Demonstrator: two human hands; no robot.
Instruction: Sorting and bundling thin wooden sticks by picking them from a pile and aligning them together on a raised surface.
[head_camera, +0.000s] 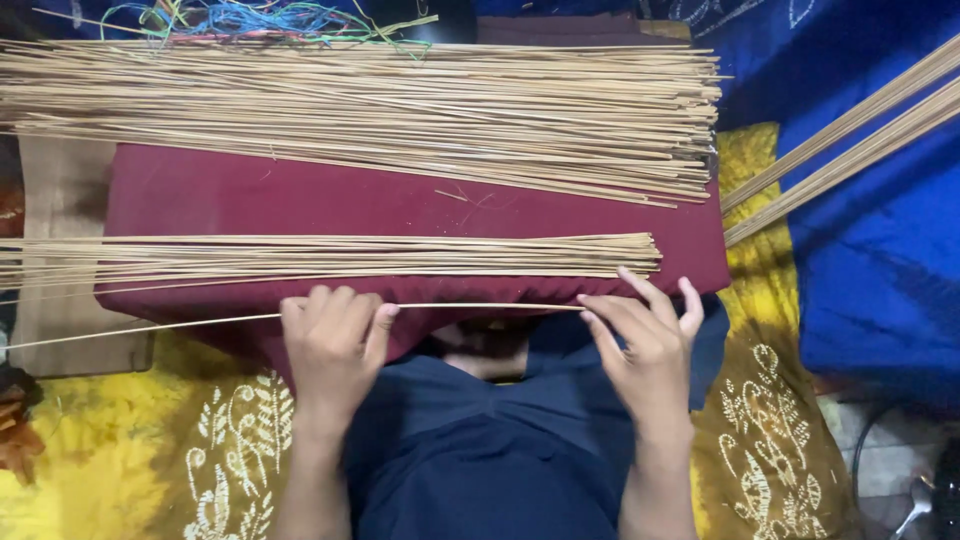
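Stick (300, 315), one thin pale length of it, runs along the near edge of the maroon cushion (300, 195), stretched between your two hands and trailing out past the left one toward the far left of the scene. At that left side a wooden board (60, 250) lies under the cushion. Your left hand (333, 345) sits curled over the stick, its grip clenched on it with the thumb tucked against the shaft. Just beyond your knuckles, a small bundle of sticks (330, 257) lies flat across the cushion, running left to right. Farther off, a large pile of sticks (380, 110) covers the far part of the cushion, and a tangle of blue and green threads (250, 20) rests behind it. Your right hand (645, 345) pinches the right tip of the stick between thumb and forefinger, the other fingers spread loose and touching the cushion's edge. Under your arms, yellow patterned cloth (760, 420) is spread out. At the far right, more long sticks (850, 140) slant across blue cloth (880, 270).
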